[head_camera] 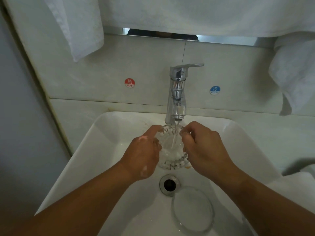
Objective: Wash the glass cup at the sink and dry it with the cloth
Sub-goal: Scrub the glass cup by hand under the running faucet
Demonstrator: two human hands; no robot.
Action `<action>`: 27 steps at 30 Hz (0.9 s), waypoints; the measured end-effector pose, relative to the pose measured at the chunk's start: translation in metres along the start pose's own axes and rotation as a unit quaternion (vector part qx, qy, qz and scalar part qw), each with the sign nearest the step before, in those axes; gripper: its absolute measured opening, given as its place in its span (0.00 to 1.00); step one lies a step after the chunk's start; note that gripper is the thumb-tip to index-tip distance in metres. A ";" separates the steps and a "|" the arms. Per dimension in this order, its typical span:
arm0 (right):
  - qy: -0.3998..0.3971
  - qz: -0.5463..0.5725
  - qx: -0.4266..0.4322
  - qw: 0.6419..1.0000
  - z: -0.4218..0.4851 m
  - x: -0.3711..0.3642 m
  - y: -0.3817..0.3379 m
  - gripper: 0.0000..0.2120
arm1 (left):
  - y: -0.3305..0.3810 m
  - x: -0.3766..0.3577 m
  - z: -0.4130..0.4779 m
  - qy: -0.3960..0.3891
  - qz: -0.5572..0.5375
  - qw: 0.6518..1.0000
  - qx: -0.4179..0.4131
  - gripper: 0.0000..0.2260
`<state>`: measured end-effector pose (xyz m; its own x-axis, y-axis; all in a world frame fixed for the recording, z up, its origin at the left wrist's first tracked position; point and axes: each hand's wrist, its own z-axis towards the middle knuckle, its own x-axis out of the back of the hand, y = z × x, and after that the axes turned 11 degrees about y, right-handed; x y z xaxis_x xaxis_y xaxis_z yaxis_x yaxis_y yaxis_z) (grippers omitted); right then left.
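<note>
White tiles cover the wall behind a white rectangular sink [95,133], seen from above through the eyes of the person standing at it. A chrome tap [177,92] rises at the back of the basin, its lever pointing right. A thin stream of water [174,140] runs from the spout.

On the wall, a round red sticker marked HOT [129,83] sits left of the tap and a round blue sticker marked COLD [214,90] sits right of it.

Both bare forearms reach in from the bottom edge. Between the hands is the glass cup [170,154], clear with a ribbed wall, held over the basin directly under the spout, so the water falls into its open mouth. It is tilted, mouth facing up and slightly towards the viewer. The left hand [143,154] wraps its curled fingers round the left side of the cup. The right hand [206,150] grips the right side, with finger and thumb pinching at the rim.

Just in front of the cup is the round metal drain [169,184]. Nearer still, a clear round glass dish [192,208] lies flat on the basin floor, just beside the drain.

A white towel [81,28] hangs at upper left, and another [294,74] hangs at the right. A white cloth [303,179] lies on the surface at the right edge of the sink, well apart from the cup.
</note>
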<state>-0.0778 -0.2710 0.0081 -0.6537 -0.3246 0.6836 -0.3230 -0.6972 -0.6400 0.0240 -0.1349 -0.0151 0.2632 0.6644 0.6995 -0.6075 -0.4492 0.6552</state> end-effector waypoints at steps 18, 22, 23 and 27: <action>-0.177 0.330 -0.290 0.881 -0.007 -0.012 -0.002 0.11 | 0.003 -0.011 -0.010 0.037 -0.277 0.944 0.177 0.26; -0.152 0.135 -0.201 0.958 -0.004 -0.014 0.007 0.21 | 0.001 -0.008 -0.006 0.015 -0.251 0.953 0.168 0.20; -0.140 0.124 -0.182 0.965 -0.004 -0.015 0.008 0.20 | 0.000 -0.007 -0.006 0.010 -0.248 0.954 0.169 0.19; -0.116 0.270 -0.238 0.926 -0.004 -0.022 0.001 0.14 | -0.001 -0.008 -0.005 0.070 -0.286 0.936 0.196 0.20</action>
<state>-0.0666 -0.2619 -0.0086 -0.6610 -0.7110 0.2398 -0.2924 -0.0502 -0.9550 0.0181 -0.1371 -0.0229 0.3440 0.9221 0.1771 -0.0692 -0.1632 0.9842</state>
